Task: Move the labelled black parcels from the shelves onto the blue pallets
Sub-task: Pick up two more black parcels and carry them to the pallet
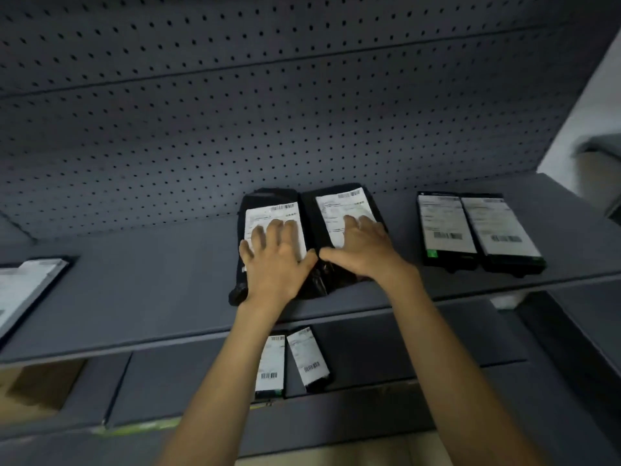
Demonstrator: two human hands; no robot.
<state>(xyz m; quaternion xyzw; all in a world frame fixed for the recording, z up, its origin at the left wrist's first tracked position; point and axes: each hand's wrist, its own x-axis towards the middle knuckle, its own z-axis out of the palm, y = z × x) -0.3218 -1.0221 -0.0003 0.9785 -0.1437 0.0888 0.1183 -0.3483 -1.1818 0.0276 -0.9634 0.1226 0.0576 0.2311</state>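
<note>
Two black parcels with white labels lie side by side on the grey shelf. My left hand rests flat on the left parcel, fingers spread over its label. Over the right parcel my right hand lies palm down, its thumb reaching toward the gap between the two. Neither parcel is lifted. No blue pallet is in view.
Two more labelled black parcels lie to the right on the same shelf. Another parcel sits at the left edge. Two parcels lie on the shelf below. A perforated back panel rises behind.
</note>
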